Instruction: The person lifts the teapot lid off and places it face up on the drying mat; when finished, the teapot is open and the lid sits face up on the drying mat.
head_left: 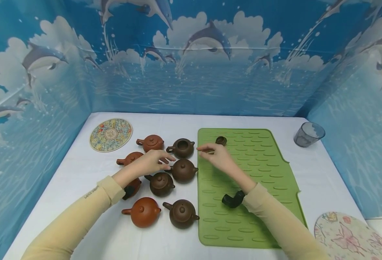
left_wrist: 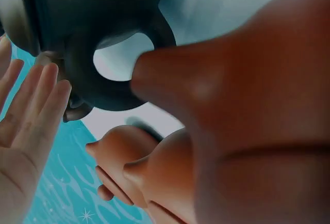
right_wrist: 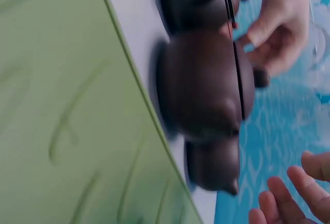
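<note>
My left hand [head_left: 153, 160] hovers over the group of clay teapots, fingertips close above the handle of a dark brown lidded teapot [head_left: 183, 171]. In the left wrist view, its fingers [left_wrist: 38, 105] stretch out with nothing in them. Just behind that pot stands a dark brown teapot without a lid [head_left: 182, 148], its opening facing up. My right hand [head_left: 217, 155] is over the left edge of the green mat [head_left: 252, 173], fingers loosely bent and holding nothing, near the lidless pot's spout. Beyond this hand lies a small dark brown round piece [head_left: 221, 140], partly hidden by it.
Several reddish teapots, among them one at the front [head_left: 144, 212], and two more dark ones [head_left: 182, 213] stand around. A patterned round mat [head_left: 111, 134] lies back left, a grey glass [head_left: 308, 134] back right, and a floral round mat [head_left: 350, 234] front right. Dolphin-print cloth [head_left: 194, 90] encloses the table.
</note>
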`<state>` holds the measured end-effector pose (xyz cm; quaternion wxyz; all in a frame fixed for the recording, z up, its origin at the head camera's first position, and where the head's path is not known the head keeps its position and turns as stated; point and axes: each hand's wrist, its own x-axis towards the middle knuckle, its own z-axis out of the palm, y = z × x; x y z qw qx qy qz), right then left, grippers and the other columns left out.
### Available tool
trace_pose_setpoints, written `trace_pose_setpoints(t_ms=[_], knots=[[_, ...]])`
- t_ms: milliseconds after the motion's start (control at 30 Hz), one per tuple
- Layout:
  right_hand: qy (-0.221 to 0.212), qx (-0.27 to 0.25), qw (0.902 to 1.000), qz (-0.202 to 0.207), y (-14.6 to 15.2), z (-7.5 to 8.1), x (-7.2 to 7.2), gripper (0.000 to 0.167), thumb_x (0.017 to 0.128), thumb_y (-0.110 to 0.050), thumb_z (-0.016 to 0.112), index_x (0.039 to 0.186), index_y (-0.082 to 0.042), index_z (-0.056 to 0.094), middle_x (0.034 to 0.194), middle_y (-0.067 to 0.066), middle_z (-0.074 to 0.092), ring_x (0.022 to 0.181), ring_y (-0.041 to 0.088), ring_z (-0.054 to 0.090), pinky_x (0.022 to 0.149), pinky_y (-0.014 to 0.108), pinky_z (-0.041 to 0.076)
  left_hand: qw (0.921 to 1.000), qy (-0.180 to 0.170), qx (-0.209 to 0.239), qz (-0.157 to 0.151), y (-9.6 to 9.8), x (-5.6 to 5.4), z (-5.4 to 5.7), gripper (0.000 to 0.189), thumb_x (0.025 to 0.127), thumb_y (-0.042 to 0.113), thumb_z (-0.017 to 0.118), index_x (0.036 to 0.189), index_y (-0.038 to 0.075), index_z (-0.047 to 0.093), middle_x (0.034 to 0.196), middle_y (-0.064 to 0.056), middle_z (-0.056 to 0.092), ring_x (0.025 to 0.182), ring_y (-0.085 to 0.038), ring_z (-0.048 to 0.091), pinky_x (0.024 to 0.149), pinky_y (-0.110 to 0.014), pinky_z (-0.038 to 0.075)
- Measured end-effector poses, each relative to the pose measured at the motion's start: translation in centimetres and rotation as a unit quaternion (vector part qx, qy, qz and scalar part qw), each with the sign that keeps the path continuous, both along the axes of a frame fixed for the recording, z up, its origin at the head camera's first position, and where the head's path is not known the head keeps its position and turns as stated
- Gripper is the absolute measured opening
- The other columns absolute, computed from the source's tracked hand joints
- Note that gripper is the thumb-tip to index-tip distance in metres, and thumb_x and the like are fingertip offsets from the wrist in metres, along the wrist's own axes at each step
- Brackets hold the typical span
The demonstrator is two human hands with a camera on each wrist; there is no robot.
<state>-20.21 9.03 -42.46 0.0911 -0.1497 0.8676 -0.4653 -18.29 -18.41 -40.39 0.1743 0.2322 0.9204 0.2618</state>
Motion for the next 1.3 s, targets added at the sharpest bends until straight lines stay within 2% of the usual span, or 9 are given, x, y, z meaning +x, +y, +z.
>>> trace_pose_setpoints(t_ms=[233,367,533,833,967,1300], knots=[[-0.011,-0.021,0.9984,0.051,-1.6,-0.2,1.2,0.028,0.092,-0.016,0.07,0.118,-0.006,0.07,0.118,0.013,0.069,0.107,0.031,0.067,0.091,0.038,0.056,0.9999,-0.003,0.014,0.0,0.1,0.1,-0.8,0.034,0.092,0.012,0.07,0.126,0.01,0.067,0.123,-0.009,0.069,0.112,-0.025,0.066,0.091,-0.039,0.056],[0.02,-0.01,0.9958,0.089,-2.5,-0.6,1.6,0.027,0.091,-0.017,0.071,0.116,-0.005,0.071,0.117,0.012,0.069,0.111,0.029,0.065,0.093,0.035,0.056,0.9997,-0.002,0.025,-0.004,0.1,0.2,-1.6,0.034,0.091,0.011,0.07,0.125,0.007,0.067,0.118,-0.009,0.071,0.108,-0.025,0.068,0.09,-0.038,0.057],[0.074,0.015,0.99,0.119,-3.4,-1.0,1.9,0.023,0.09,-0.017,0.073,0.111,-0.007,0.073,0.112,0.009,0.07,0.108,0.025,0.065,0.092,0.037,0.056,0.9993,0.011,0.034,0.016,0.1,0.2,-2.3,0.031,0.092,0.011,0.069,0.123,0.01,0.069,0.116,-0.007,0.072,0.108,-0.025,0.068,0.091,-0.04,0.056],[0.118,0.036,0.986,0.112,-3.9,-1.3,2.0,0.019,0.087,-0.013,0.075,0.105,-0.008,0.073,0.111,0.007,0.07,0.105,0.024,0.065,0.091,0.041,0.056,0.9982,0.008,0.041,0.043,0.1,0.0,-2.9,0.027,0.091,0.011,0.07,0.119,0.014,0.072,0.101,-0.001,0.076,0.099,-0.02,0.07,0.088,-0.039,0.057],[0.151,0.049,0.9813,0.11,-3.9,-1.5,2.0,0.017,0.086,-0.011,0.075,0.103,-0.008,0.073,0.108,0.006,0.07,0.102,0.024,0.066,0.088,0.041,0.056,0.9979,0.01,0.044,0.048,0.1,-0.1,-3.0,0.027,0.091,0.012,0.07,0.118,0.014,0.073,0.1,0.0,0.076,0.097,-0.019,0.069,0.086,-0.038,0.057],[0.173,0.09,0.9735,0.119,-4.2,-0.9,2.5,0.018,0.09,-0.017,0.073,0.106,-0.011,0.073,0.112,0.004,0.07,0.105,0.021,0.066,0.089,0.037,0.055,0.9967,0.023,0.033,0.07,0.2,0.2,-3.0,0.026,0.09,0.014,0.072,0.116,0.015,0.074,0.106,-0.002,0.075,0.099,-0.021,0.069,0.086,-0.039,0.057]])
